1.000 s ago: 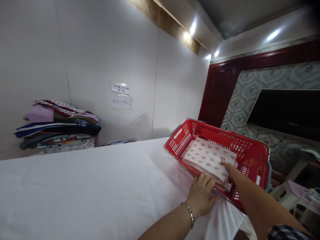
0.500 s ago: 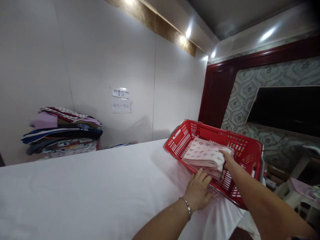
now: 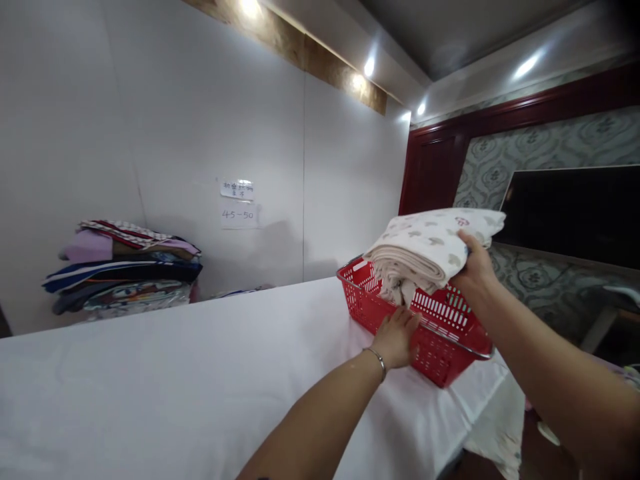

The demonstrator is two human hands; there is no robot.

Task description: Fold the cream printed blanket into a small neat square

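A folded white cloth (image 3: 425,243) with a grey and red print is lifted above the red shopping basket (image 3: 363,300), its loose layers hanging toward the inside. My right hand (image 3: 473,270) is closed on the cloth's right side, thumb on top and fingers underneath. Lower down, my left hand (image 3: 399,337) has its fingers over the near rim of the basket, just beneath the cloth. The basket sits on the white-covered table, and the cloth hides part of its far side.
A pile of folded clothes (image 3: 130,267) stands by the wall at the left, beyond the white table cover (image 3: 175,387). Paper labels (image 3: 240,215) are stuck on the wall. A dark television (image 3: 575,220) hangs at the right.
My right hand has raised the folded cloth from inside the basket to above its rim. The basket, tilted before, now sits flatter; my left hand stays at its near side.
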